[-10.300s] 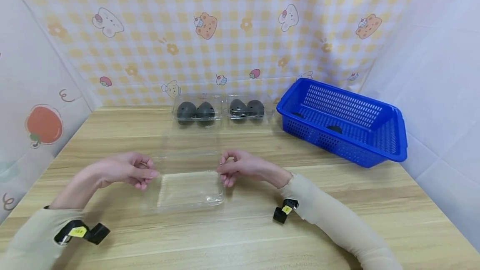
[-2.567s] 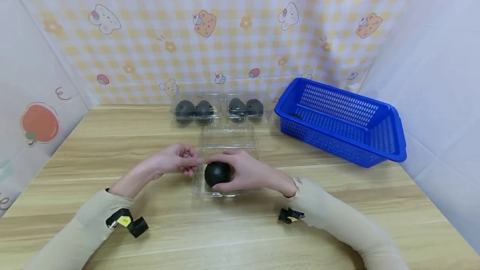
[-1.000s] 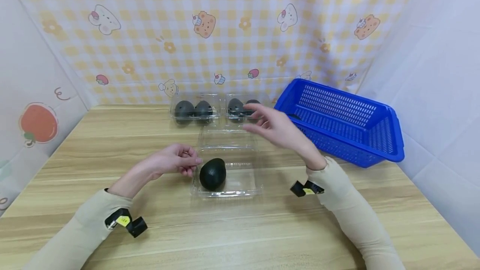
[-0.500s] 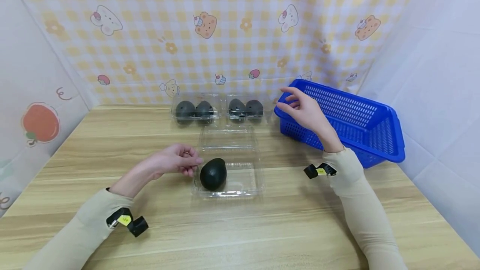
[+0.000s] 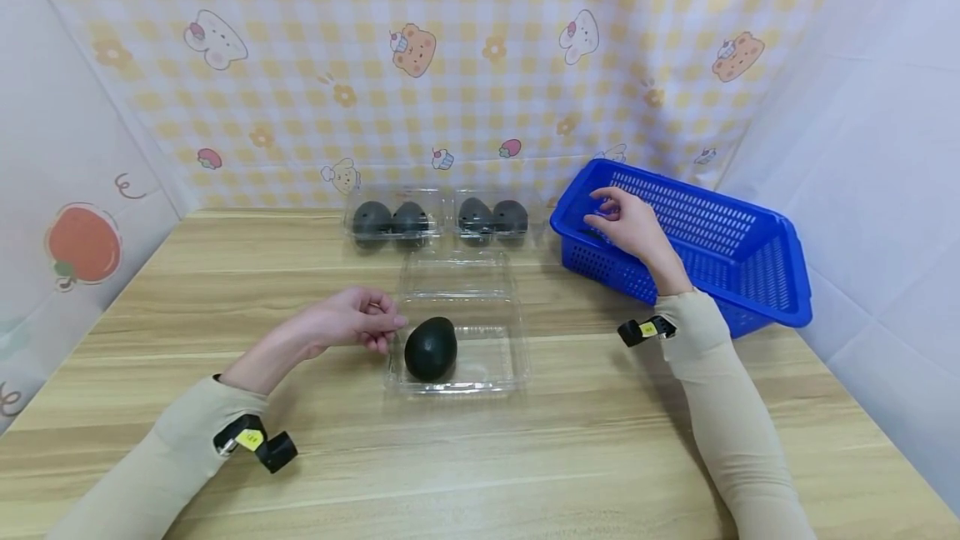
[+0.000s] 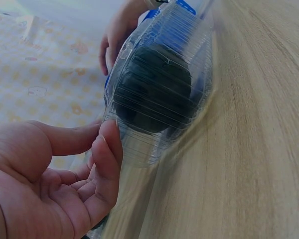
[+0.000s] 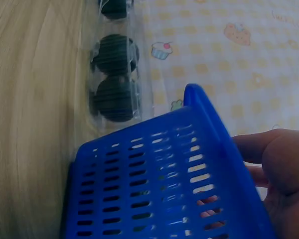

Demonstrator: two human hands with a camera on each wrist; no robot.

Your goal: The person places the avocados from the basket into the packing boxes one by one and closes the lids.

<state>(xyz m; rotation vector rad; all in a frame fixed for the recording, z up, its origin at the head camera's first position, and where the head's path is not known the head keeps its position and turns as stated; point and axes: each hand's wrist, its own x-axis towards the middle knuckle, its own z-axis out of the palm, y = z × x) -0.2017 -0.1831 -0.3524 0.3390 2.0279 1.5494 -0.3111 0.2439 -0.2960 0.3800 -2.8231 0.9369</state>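
Observation:
With thumb and fingers my left hand (image 5: 351,322) pinches the left rim of an opened clear plastic clamshell box (image 5: 483,357). One dark green avocado (image 5: 431,349) lies in the left part of its base, and the lid (image 5: 456,273) is folded back. The left wrist view shows the pinch on the rim (image 6: 108,115) beside the avocado (image 6: 152,89). My right hand (image 5: 632,225) reaches over the near left wall of a blue plastic basket (image 5: 765,269), fingers loosely bent. Below its fingertips a dark avocado (image 5: 595,234) shows partly. In the right wrist view the basket wall hides part of that hand (image 7: 289,169).
Two closed clear boxes, a left one (image 5: 437,198) and a right one (image 5: 536,198), stand at the back of the wooden table (image 5: 480,473), each holding two avocados. Behind them hangs a checked curtain (image 5: 465,107).
After releasing the avocado in the box, my right hand has moved right and now dips into the basket. My left hand stays at the box's rim.

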